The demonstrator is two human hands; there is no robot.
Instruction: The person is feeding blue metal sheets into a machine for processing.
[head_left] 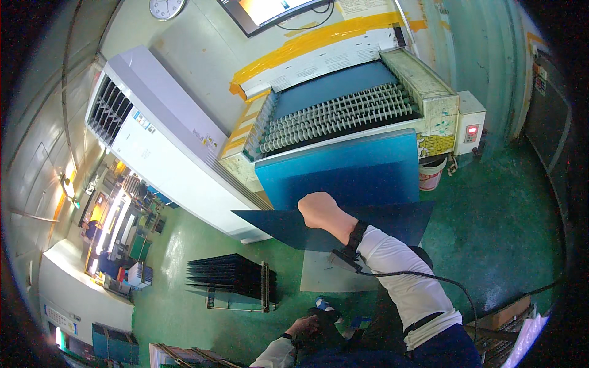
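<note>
My right hand [320, 211], with a black band and a small cabled device at its wrist, is closed at the upper edge of a thin dark blue panel [386, 222]. Its fingertips are hidden under the fist. Just beyond that panel, a bright blue board [343, 168] leans at the front of a roller machine [337, 116]. Down by my leg hangs my left hand [304, 328], fingers loosely apart and nothing seen in them. To its upper left, a rack [265, 288] on the floor holds several dark panels [224, 273] in a stack.
A tall white air-conditioner unit [165, 147] slants along the left of the machine. At the machine's right are a control box [470, 126] and a bucket [432, 175]. A pale sheet [316, 273] lies below the panel. Boxes [506, 316] fill the lower right.
</note>
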